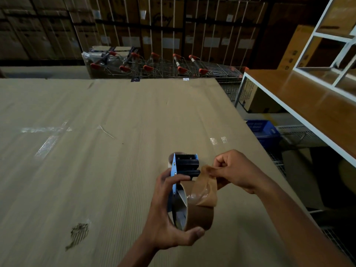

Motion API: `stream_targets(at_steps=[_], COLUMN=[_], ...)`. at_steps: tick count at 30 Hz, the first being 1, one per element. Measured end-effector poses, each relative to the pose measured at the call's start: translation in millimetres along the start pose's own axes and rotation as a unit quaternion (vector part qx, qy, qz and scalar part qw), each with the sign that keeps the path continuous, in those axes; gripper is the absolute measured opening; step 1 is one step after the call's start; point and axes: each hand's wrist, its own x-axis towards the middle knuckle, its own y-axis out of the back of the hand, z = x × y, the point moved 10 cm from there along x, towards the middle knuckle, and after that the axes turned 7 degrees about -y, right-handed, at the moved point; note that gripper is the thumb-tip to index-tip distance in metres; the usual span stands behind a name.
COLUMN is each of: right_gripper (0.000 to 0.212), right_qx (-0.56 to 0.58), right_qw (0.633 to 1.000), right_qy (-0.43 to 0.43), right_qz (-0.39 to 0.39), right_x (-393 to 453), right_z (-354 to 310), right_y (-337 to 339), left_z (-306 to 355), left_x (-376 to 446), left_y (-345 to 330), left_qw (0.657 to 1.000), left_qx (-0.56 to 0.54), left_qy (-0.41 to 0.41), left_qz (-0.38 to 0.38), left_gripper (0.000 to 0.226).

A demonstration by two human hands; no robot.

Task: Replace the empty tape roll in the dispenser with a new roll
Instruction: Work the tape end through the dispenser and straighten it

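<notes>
My left hand (165, 214) grips a blue tape dispenser (185, 165) with a black toothed cutter head, held upright above the cardboard surface. A brown tape roll (200, 214) sits in the dispenser's frame. A loose strip of brown tape (206, 182) is peeled off the roll, and my right hand (237, 170) pinches its free end just right of the cutter head. A pale cardboard core (171, 159) shows behind the dispenser's top left; whether it lies on the surface is unclear.
A large corrugated cardboard sheet (96, 151) covers the work surface. A white-framed shelf with a wooden top (308, 105) stands to the right, a blue crate (264, 130) below it. Shopping trolleys (163, 66) and stacked boxes line the back.
</notes>
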Motion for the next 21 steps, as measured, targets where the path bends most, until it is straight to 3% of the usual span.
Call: stream_targets(at_steps=[4, 11, 21], right_gripper=[0.015, 0.010, 0.017], right_qx=[-0.054, -0.086, -0.074], right_qw=[0.998, 0.995, 0.986], right_qy=[-0.011, 0.024, 0.112], right_qz=[-0.023, 0.043, 0.097], right_x=[-5, -5, -16], right_z=[-3, -15, -37], right_y=[-6, 2, 11], left_z=[11, 21, 21], left_x=[2, 4, 6], left_y=[3, 4, -4], left_qw=[0.999, 0.997, 0.996], left_qx=[0.010, 0.040, 0.061], left_qy=[-0.031, -0.062, -0.062], left_qz=[0.018, 0.025, -0.014], left_gripper=[0.088, 0.087, 0.090])
